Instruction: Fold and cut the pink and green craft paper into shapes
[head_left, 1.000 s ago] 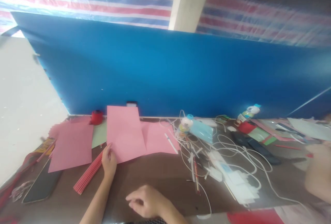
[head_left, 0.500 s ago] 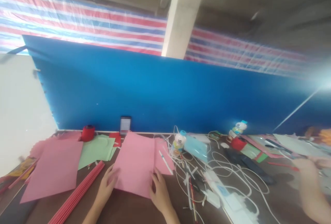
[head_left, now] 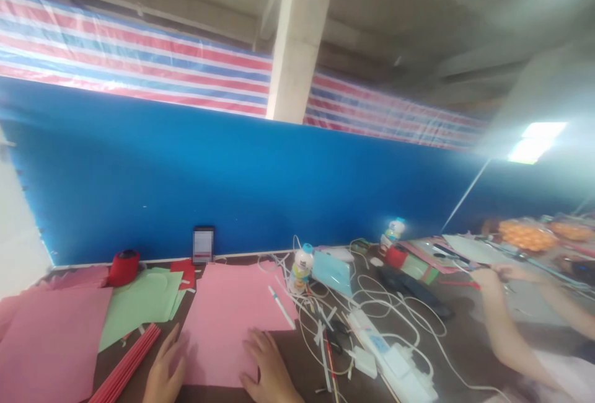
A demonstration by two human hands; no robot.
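Observation:
A pink sheet of paper lies before me on the dark table, overlapping another pink sheet at its upper right. My left hand is at its lower left edge with the fingers apart. On the lower right part of the sheet rests my right hand, its fingers spread. Neither hand appears to grip anything. A white pen-like stick lies on the pink paper at the right. Left of my left hand is a bundle of thin red sticks.
More pink paper and green paper lie left, near a red tape roll. A phone leans on the blue partition. Right are a bottle, tangled cables, a power strip and another person's arms.
The view has swung right. The pink sheet, held by its sides and slightly raised before, now lies flatter over the other pink paper. My right hand has moved from its edge onto it.

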